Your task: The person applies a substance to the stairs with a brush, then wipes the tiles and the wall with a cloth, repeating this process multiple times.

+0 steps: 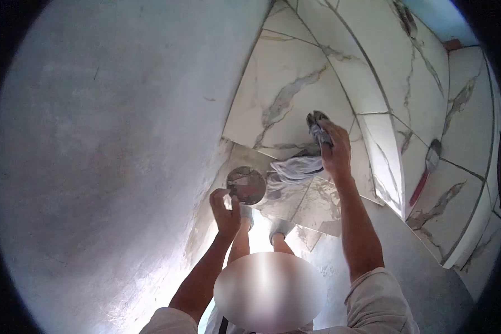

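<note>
My right hand (336, 149) grips a grey and white cloth (298, 168) over the marbled tile (278, 92). Dark tips of an object that I cannot make out poke out above the fingers, and the loose end of the cloth trails left. A round dark bowl (246, 185) with something greyish inside stands on the lower tile, left of the cloth. At the bowl's lower left edge is my left hand (225, 210), its fingers curled; what they hold, if anything, is too small to tell.
Tiled steps curve up on the right. A tool with a red handle (420, 188) and a grey head lies on one of them. A plain grey wall (111, 139) fills the left side. Below the bowl, two feet stand near the smeared lower tiles (317, 203).
</note>
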`<state>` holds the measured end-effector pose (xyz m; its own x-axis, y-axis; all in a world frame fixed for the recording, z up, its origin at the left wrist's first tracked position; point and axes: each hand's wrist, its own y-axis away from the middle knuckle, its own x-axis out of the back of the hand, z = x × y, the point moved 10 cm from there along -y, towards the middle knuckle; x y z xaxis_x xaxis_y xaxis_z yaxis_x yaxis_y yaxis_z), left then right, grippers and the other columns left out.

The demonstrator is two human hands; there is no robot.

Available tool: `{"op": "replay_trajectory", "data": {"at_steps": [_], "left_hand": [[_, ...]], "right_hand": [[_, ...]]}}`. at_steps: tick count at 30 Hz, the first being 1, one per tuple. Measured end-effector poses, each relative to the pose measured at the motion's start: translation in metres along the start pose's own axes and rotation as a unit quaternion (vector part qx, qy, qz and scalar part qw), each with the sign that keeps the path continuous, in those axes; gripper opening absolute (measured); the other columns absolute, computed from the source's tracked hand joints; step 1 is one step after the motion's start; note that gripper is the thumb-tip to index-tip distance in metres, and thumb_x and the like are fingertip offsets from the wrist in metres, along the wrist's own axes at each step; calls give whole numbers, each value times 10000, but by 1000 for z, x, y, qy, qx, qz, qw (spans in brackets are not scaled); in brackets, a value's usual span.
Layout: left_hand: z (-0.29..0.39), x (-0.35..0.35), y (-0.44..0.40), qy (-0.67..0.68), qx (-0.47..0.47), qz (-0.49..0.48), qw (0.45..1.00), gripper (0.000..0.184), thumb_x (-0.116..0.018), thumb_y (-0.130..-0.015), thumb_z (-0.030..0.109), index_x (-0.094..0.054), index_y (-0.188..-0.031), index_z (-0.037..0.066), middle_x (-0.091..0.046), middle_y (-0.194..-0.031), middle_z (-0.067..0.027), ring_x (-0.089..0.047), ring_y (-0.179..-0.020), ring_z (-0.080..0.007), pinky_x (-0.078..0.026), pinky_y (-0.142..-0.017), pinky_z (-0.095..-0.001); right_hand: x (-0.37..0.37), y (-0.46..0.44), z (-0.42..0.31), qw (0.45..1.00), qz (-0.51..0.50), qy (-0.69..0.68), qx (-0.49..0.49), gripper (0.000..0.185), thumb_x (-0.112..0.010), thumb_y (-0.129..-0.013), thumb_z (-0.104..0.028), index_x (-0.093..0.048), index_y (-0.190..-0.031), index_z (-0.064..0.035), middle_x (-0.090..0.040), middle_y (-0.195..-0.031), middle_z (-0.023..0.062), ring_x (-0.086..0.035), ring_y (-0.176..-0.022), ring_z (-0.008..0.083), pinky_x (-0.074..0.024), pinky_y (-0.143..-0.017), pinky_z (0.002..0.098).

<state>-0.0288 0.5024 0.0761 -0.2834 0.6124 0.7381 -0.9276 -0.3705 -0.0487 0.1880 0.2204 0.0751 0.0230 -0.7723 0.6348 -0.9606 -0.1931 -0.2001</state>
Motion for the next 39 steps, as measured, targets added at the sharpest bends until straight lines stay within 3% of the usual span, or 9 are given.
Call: {"op": "replay_trajectory", "data": {"at_steps": [7, 12, 15, 17, 19, 22, 31, 35, 39], "left_hand": [[-32, -12, 15, 44, 69, -25, 996, 256, -587, -862, 123, -521, -1059, -26, -556, -1002, -201, -552, -952, -354, -444, -855, -443], [-59, -4, 50, -12, 72, -57, 996, 218, -620, -844, 86, -539, -1026, -2, -566, -971, -174, -579, -906, -315, -474, -808, -402], [-79, 14, 66, -19, 88, -63, 994, 215, -620, -846, 90, -536, -1022, 0, -566, -967, -167, -579, -876, -309, -477, -791, -405], [-78, 20, 73, -9, 82, -76, 994, 215, -619, -850, 96, -536, -1024, 0, -566, -956, -163, -577, -864, -297, -476, -778, -404], [-84, 14, 81, -2, 98, -89, 991, 215, -621, -856, 107, -536, -1023, 0, -564, -954, -163, -573, -854, -287, -474, -769, -403], [-77, 3, 88, 1, 84, -104, 991, 215, -610, -870, 106, -540, -1040, -6, -570, -968, -165, -574, -850, -276, -470, -763, -399], [-75, -12, 55, -21, 13, -139, 990, 225, -583, -912, 148, -541, -1053, -22, -565, -971, -168, -567, -861, -296, -467, -773, -405], [-66, -23, 27, 2, 9, -117, 993, 218, -592, -906, 151, -544, -1026, -24, -560, -938, -168, -564, -870, -308, -460, -795, -412], [-11, -42, -18, -10, -82, -107, 991, 216, -592, -896, 150, -553, -1022, -21, -568, -959, -188, -563, -913, -345, -452, -831, -435]], "right_hand": [[-240, 29, -75, 966, -70, 137, 207, 540, -627, -743, -131, -573, -1277, -187, -485, -1412, 35, -451, -1293, 263, -393, -1021, 470], [-218, 65, -79, 923, -143, 246, 257, 464, -641, -769, -236, -607, -1231, -259, -461, -1440, -52, -451, -1286, 173, -433, -842, 406], [-138, 105, -25, 924, -38, 269, 268, 469, -673, -745, -294, -618, -1211, -310, -470, -1429, -76, -465, -1261, 151, -418, -764, 372], [-131, 117, -21, 907, -48, 317, 274, 487, -665, -762, -285, -600, -1244, -310, -457, -1439, -52, -463, -1271, 182, -447, -814, 405], [-185, 94, -37, 919, -200, 276, 198, 518, -636, -787, -273, -559, -1299, -288, -430, -1461, -13, -434, -1304, 225, -448, -914, 452], [-258, 55, -102, 944, -91, 206, 243, 560, -604, -791, -255, -516, -1343, -218, -422, -1464, 9, -402, -1325, 240, -441, -939, 450], [-38, 187, 84, 949, -85, 292, 84, 673, -637, -765, -186, -456, -1401, -315, -409, -1487, -28, -404, -1347, 237, -381, -1071, 432], [71, 216, 115, 935, -37, 351, 21, 562, -634, -763, -106, -572, -1301, -256, -522, -1387, -13, -518, -1206, 260, -456, -933, 445], [46, 215, 118, 922, 18, 384, -43, 460, -588, -781, -123, -630, -1233, -198, -542, -1365, 3, -507, -1196, 268, -412, -967, 435]]}}
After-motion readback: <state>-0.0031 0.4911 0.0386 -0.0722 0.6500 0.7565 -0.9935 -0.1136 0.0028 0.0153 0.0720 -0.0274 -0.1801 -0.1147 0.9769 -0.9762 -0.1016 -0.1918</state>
